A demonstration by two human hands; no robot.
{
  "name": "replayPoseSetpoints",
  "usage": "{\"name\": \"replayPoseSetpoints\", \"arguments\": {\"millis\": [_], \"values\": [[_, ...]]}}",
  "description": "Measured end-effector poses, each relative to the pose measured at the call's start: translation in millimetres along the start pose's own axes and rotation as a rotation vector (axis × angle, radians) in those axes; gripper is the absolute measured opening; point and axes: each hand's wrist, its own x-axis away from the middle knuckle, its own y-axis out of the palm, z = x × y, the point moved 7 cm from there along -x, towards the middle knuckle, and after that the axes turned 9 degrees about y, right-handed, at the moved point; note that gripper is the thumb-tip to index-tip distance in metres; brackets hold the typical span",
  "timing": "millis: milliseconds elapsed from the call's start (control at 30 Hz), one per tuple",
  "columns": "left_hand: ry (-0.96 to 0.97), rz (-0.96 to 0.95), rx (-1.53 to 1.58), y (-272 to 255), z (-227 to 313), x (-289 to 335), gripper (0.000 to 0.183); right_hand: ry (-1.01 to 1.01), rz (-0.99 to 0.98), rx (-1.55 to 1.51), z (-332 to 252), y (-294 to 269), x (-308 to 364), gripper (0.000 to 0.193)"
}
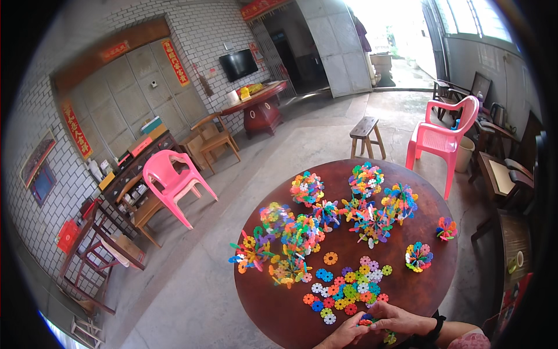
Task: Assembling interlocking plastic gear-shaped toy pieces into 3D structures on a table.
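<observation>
At the near edge of a round brown table [261, 308], my left hand [347, 331] and my right hand [400, 319] are closed together around a small cluster of interlocking plastic flower discs [366, 317]. Blue and red show between the fingers; the rest of the cluster is hidden. A yellow-green disc piece [390, 337] shows below my right hand. Just beyond my hands lie several loose flower discs [349, 291] in many colours. Farther back stand several ball-shaped disc assemblies [372, 224]. Two smaller ones, a half-round cluster [418, 257] and a little one [446, 228], sit at the right.
A pink plastic armchair [442, 136] and a wooden stool [364, 131] stand beyond the table. Another pink chair [174, 180] is to the left, beside wooden chairs and a cabinet. Dark wooden furniture [514, 244] lines the right side. An open doorway [401, 46] is at the back.
</observation>
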Motion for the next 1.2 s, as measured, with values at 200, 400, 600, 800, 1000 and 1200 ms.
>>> {"name": "replayPoseSetpoints", "arguments": {"millis": [200, 400, 600, 800, 1000, 1200], "values": [[-0.124, -0.024, 0.021, 3, 9, 2, 0.021, -0.001, -0.104, 0.142, -6, 0, 1, 0.041], [-0.109, -0.006, 0.232, 4, 1, -2, 0.017, -0.078, 0.11, 0.384, -11, -4, 4, 0.036], [-0.175, -0.002, 0.195, -7, -31, -1, 0.017, -0.117, 0.122, 0.633, -3, -4, -5, 0.03], [-0.216, -0.115, 0.095, -18, -42, 0, 0.016, -0.328, 0.073, 0.86, -15, -10, 9, 0.026], [-0.017, 0.288, 0.299, -67, -6, -9, 0.029, 0.021, 0.258, 0.255, -30, -42, 12, 0.023], [0.011, 0.22, 0.057, -48, -22, -18, 0.026, -0.064, 0.036, 0.042, 2, -25, -8, 0.022]]}}
